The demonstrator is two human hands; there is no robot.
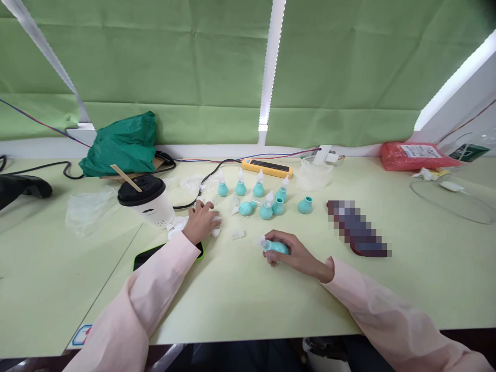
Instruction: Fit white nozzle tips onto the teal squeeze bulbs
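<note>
**A Blue-Green Bulb in the Right Grip**

I am watching a person in pink sleeves work at a pale green table. The right grip is closed around a smooth, round, blue-green bulb. The bulb is tipped on its side, and the small clear tip at its end points toward the left grip.

The left grip is palm down, with its fingers bent and spread apart. Small, thin, white scraps lie right by its fingers. I cannot tell if it touches them.

Just past the right grip, more bulbs are on the table. Five standing blue-green bulbs wear clear, pointy tops. Two open-necked blue-green bulbs have bare round holes on top. One fallen blue-green bulb lies on its side, past the gap between the two grips.

To the left of the left grip is a tall white cup with a black lid and a flat wooden stick. A flat black phone with a bright green edge peeks out under the left sleeve. Far past the right grip lies a long yellow power strip.
</note>
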